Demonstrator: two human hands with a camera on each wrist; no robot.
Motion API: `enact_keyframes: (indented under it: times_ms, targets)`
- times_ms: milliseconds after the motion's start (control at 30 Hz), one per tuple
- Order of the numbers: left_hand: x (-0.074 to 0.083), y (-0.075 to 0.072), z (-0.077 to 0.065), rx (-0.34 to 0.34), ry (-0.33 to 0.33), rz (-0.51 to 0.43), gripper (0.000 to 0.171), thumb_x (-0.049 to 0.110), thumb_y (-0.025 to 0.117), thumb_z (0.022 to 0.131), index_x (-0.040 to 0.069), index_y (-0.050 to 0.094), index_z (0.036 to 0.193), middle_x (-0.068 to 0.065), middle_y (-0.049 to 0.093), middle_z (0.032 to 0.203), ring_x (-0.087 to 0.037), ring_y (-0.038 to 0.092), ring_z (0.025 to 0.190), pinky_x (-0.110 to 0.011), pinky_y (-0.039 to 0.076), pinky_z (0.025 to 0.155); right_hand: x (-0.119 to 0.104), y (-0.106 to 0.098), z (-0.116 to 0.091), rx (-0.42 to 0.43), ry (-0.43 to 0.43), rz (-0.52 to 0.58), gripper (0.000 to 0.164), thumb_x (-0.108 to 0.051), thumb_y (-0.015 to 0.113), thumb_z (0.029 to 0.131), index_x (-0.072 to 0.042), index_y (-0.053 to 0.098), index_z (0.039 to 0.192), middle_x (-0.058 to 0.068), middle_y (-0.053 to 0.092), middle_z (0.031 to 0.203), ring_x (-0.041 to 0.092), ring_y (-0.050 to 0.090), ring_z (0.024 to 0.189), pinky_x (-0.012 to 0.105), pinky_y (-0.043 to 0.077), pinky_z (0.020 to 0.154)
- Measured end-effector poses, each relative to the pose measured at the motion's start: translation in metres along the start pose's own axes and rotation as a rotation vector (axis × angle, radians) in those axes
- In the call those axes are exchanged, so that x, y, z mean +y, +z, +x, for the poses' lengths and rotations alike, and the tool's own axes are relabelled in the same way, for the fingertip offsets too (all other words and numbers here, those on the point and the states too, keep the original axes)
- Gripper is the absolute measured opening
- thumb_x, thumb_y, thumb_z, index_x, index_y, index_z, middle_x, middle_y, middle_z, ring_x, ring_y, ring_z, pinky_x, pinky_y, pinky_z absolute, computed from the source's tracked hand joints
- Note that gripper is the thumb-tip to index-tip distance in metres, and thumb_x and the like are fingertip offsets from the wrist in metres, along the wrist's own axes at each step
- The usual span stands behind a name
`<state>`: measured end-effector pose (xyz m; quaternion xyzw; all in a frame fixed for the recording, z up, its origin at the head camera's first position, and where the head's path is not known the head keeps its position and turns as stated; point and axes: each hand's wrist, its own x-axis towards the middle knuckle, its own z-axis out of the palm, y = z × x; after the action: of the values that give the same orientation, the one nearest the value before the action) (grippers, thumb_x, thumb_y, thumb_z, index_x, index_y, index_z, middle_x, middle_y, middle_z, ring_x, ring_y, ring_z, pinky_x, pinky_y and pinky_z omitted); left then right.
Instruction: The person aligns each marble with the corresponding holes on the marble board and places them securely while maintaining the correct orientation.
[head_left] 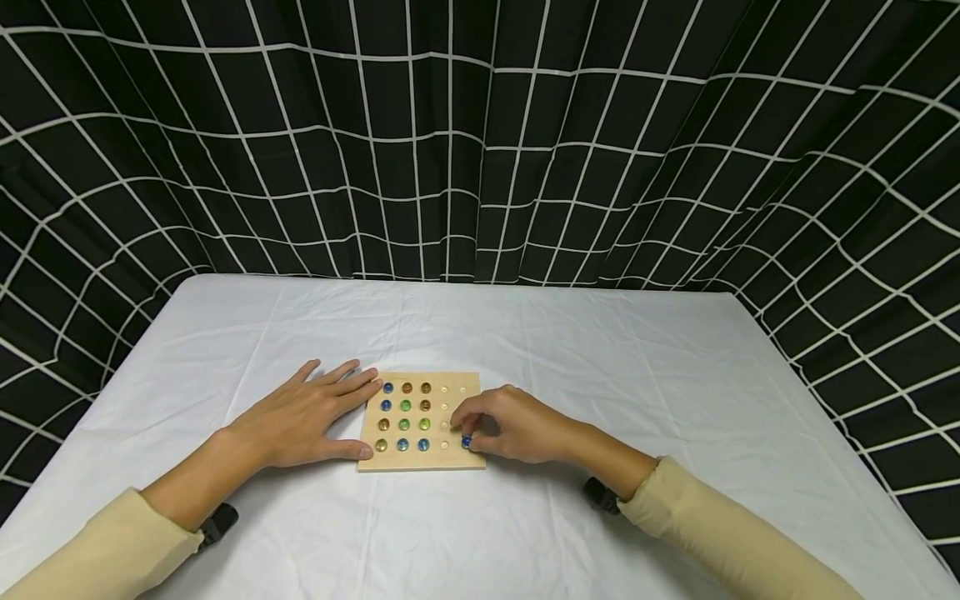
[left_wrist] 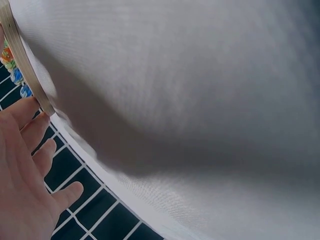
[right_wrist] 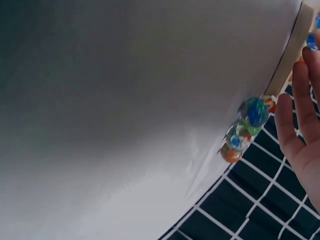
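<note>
A pale wooden board (head_left: 420, 463) lies flat on the white cloth. Glass marbles in blue, brown, green and yellow (head_left: 405, 425) sit in its three left columns, while pale hollows show further right. My right hand (head_left: 528, 427) pinches a blue marble (head_left: 467, 442) between thumb and fingers, right over the near right corner of the board. Spread with straight fingers, my left hand (head_left: 300, 418) rests its fingertips and thumb along the board's left edge. In the left wrist view, the left fingers (left_wrist: 35, 127) lie at the board's edge.
Several loose marbles (right_wrist: 254, 111) lie on the cloth beside the board's end in the right wrist view; my right hand hides them in the head view. A black curtain with white grid lines (head_left: 465, 167) hangs round the table (head_left: 600, 342) at the back and sides.
</note>
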<state>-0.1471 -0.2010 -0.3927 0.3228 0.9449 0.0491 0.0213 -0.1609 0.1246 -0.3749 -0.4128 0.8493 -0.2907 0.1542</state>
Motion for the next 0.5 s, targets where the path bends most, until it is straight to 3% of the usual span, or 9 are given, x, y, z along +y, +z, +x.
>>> enact_keyframes:
  times_ms: [200, 500]
  targets:
    - [0.0, 0.0, 0.0, -0.008, -0.007, -0.007, 0.096, 0.083, 0.041, 0.085, 0.018, 0.036, 0.156, 0.0, 0.035, 0.159, -0.029, 0.029, 0.148, -0.065, 0.018, 0.115, -0.002, 0.002, 0.001, 0.004, -0.014, -0.036, 0.027, -0.003, 0.077, 0.085, -0.011, 0.072, 0.111, -0.008, 0.07, 0.095, 0.005, 0.064, 0.089, 0.025, 0.052, 0.085]
    - [0.0, 0.001, -0.001, -0.001, -0.006, -0.007, 0.097, 0.083, 0.042, 0.085, 0.019, 0.035, 0.156, 0.0, 0.035, 0.159, -0.029, 0.029, 0.148, -0.064, 0.019, 0.115, 0.004, -0.01, -0.009, 0.045, 0.0, 0.036, 0.029, 0.0, 0.073, 0.087, -0.006, 0.07, 0.115, -0.004, 0.072, 0.099, 0.011, 0.067, 0.096, 0.033, 0.054, 0.088]
